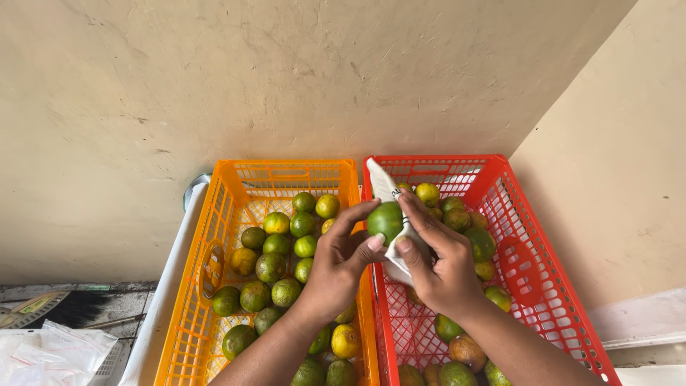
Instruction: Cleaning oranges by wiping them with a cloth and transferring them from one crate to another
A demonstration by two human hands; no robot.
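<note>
My left hand [340,263] grips a green citrus fruit [386,219] from the left, above the divide between two crates. My right hand [436,259] holds a white cloth [386,187] pressed against the fruit's right side; part of the cloth sticks up behind it. The orange plastic crate [191,286] on the left holds several green and yellow citrus fruits [271,266]. The red plastic crate [543,286] on the right holds several more fruits [480,243], partly hidden by my right hand and forearm.
Both crates stand against a beige wall [286,78]. A white ledge [166,286] runs along the orange crate's left side. Clear plastic bags [50,354] and a dark brush [68,309] lie at the lower left. A white step [643,322] sits at the right.
</note>
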